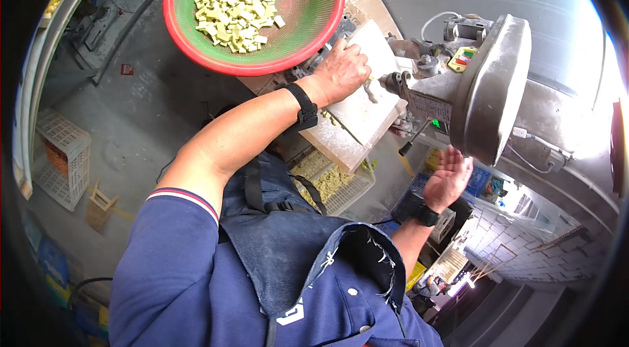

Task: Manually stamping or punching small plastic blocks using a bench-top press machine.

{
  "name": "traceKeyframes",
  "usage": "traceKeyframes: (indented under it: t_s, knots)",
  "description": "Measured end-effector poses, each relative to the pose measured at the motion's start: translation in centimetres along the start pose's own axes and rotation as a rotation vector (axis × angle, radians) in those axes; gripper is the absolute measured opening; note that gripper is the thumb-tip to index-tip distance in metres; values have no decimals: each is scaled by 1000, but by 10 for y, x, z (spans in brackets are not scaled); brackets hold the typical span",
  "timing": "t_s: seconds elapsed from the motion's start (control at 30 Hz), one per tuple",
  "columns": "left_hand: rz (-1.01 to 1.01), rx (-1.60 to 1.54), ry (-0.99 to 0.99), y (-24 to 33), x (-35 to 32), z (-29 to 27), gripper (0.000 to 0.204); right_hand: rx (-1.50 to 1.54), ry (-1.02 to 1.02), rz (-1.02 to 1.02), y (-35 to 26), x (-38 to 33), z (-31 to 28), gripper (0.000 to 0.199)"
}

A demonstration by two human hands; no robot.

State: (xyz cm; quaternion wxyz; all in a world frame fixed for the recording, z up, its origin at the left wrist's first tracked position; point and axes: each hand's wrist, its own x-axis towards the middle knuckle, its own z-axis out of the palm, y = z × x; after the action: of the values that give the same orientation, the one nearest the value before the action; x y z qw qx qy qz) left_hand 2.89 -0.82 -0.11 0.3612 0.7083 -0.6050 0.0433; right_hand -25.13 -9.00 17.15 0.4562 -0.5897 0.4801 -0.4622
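My left hand reaches over a dusty pale board on a bench machine that looks like a drill press. Its fingers are curled together close to the chuck; what they hold, if anything, is hidden. A small pale lump lies on the board beside the fingertips. My right hand is raised below the grey machine cover, palm showing and fingers stretched out. It is apart from the black-tipped lever at its left. A red-rimmed green mesh basket holds many small pale-yellow blocks beyond my left hand.
Under the board stands a white crate with pale-yellow pieces. On the floor at left are a white plastic crate and a small wooden stool. Cables run along the machine's right side. Another person is far off at lower right.
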Motion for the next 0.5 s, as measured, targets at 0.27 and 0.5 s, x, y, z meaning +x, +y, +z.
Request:
traceKeyframes:
  t_s: [0.27,0.5]
  knots:
    - [11,-28,-3,-2,0,-1,13,-199,-176,-171,-44,41,7,39]
    - [18,-27,-1,-3,-1,0,13,-251,-48,-143,-27,49,10,45]
